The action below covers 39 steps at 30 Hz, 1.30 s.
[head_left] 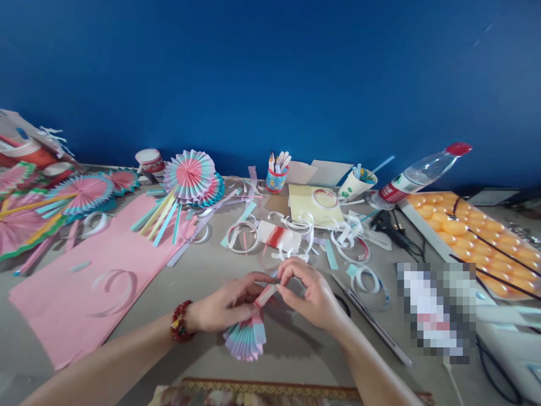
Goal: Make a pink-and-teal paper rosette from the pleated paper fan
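A small pleated paper fan (247, 340) in pink, lilac and light blue hangs folded side down, close to the table's front edge. My left hand (226, 304), with a red beaded bracelet (182, 321) at the wrist, is closed around the fan's narrow upper part. At that upper end a pale strip (267, 294) with reddish edges shows between my hands. My right hand (310, 293) pinches the strip's far end between thumb and fingers. Whether the strip is stuck to the fan, I cannot tell.
Pink paper sheets (84, 287) lie left, near finished paper rosettes (190, 175). Curled white paper scraps (304, 225) litter the middle. A utility knife (376, 324), a glue gun (391, 231), a plastic bottle (416, 177) and a tray of orange balls (477, 237) are to the right.
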Available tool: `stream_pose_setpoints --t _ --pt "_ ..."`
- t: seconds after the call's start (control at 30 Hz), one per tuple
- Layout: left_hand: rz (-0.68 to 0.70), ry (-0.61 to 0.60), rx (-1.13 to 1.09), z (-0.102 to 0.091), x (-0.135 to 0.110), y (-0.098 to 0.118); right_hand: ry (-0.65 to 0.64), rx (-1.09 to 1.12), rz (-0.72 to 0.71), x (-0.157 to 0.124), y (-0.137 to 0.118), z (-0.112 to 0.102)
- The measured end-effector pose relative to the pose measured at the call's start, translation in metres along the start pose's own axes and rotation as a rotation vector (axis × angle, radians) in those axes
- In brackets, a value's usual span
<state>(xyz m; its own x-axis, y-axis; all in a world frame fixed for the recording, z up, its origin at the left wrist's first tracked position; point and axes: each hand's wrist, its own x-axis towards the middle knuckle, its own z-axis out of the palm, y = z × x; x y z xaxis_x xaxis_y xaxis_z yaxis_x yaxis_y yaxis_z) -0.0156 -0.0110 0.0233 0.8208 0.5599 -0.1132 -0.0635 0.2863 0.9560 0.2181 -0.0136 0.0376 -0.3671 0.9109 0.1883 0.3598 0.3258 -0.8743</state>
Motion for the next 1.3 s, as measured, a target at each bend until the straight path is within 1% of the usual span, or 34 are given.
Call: stream_pose_setpoints --t 0.23,0.67,1.3 --pt "0.005 -0.006 0.005 -0.0013 -0.0006 -0.0039 -0.001 -0.013 0.000 0.0005 0.0004 0.0013" --pt "0.012 -0.016 0.005 -0.0014 -0.0014 -0.0040 0.023 -0.028 0.021 -0.0001 0.0037 0.0015" --pt "0.042 -0.024 -0.002 -0.0016 -0.0022 -0.0047 0.042 -0.037 -0.014 0.0020 0.0044 0.0022"
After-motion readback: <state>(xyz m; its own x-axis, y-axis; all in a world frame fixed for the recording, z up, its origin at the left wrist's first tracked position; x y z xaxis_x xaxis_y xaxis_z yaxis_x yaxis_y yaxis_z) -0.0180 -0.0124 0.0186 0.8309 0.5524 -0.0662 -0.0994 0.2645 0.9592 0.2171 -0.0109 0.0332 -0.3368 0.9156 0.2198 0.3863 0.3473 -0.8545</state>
